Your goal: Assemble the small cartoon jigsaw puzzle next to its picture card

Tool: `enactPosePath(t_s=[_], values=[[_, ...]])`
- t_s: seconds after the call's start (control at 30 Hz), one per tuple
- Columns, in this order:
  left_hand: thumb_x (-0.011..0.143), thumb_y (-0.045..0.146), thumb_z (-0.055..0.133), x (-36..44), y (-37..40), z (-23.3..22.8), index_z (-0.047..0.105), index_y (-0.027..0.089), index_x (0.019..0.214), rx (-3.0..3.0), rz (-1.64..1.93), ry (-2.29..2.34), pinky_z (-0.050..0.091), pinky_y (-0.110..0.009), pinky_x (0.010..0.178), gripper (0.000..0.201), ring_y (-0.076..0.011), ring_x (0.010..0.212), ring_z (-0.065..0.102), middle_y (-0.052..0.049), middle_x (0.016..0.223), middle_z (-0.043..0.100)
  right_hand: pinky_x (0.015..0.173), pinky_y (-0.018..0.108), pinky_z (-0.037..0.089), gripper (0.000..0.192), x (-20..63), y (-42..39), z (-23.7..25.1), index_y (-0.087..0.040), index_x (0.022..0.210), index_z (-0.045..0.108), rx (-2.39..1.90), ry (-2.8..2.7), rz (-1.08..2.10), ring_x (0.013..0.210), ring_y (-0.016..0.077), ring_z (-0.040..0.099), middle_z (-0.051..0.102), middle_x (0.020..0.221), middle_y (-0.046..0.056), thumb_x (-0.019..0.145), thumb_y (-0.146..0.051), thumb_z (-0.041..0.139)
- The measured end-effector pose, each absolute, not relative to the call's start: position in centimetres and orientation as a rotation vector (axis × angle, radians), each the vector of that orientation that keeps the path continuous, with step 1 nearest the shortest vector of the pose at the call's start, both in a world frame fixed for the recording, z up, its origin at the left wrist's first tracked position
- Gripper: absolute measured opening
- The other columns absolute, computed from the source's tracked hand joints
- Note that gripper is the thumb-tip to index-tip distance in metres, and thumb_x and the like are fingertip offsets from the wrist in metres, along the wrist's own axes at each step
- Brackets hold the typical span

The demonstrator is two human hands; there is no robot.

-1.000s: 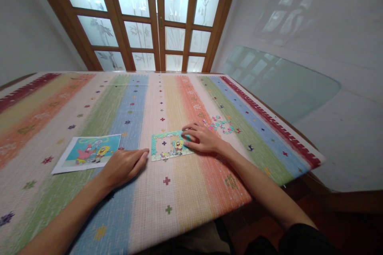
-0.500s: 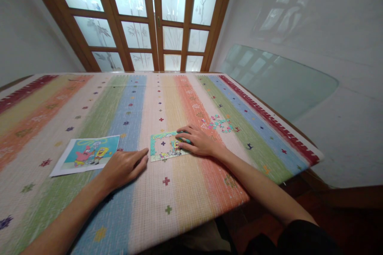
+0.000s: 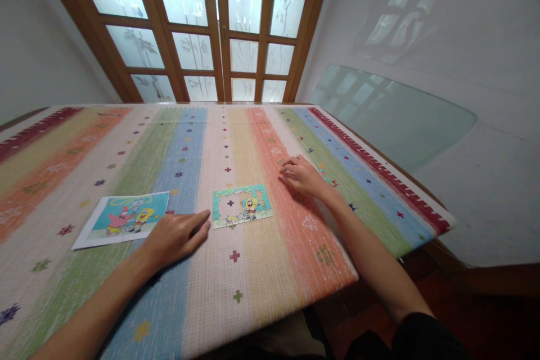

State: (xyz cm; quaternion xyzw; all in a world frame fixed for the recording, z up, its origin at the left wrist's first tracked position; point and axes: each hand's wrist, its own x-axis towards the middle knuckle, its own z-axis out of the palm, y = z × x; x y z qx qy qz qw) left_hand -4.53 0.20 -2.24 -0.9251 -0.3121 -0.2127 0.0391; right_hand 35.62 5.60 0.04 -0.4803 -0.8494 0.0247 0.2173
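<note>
One partly built puzzle lies mid-desk on the striped cloth, its middle unfilled. The right hand rests palm down, fingers loosely spread, over the loose pieces, hiding most of them; whether it grips one cannot be told. The left hand lies flat and empty just left of the puzzle. One reference picture sits further left. No writing is legible.

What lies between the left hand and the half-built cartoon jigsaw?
Head view: only bare striped tablecloth separates the left hand from the half-built cartoon jigsaw.
</note>
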Motion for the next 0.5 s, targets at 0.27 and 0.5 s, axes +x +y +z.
enactPosePath(t_s=[0.27, 0.5], values=[[0.104, 0.033, 0.042, -4.4, 0.2, -2.0, 0.071, 0.017, 0.112, -2.831, -0.686, -0.948, 0.048, -0.027, 0.053, 0.034, -0.0188, 0.057, 0.073, -0.006, 0.082, 0.081, 0.088, 0.037, 0.046, 0.011, 40.7, 5.9, 1.4, -0.022, 0.090, 0.078, -1.583, -2.371, 0.196, 0.095, 0.0250, 0.064, 0.073, 0.096, 0.010, 0.091, -0.031, 0.073], [0.104, 0.033, 0.041, -4.3, 0.1, -1.7, 0.071, 0.017, 0.111, -2.829, -0.680, -0.947, 0.047, -0.026, 0.051, 0.035, -0.0186, 0.055, 0.072, -0.006, 0.080, 0.080, 0.086, 0.037, 0.048, 0.015, 40.4, 5.6, 1.3, -0.024, 0.094, 0.081, -1.625, -2.410, 0.230, 0.095, 0.0258, 0.065, 0.070, 0.097, 0.009, 0.088, -0.036, 0.076]])
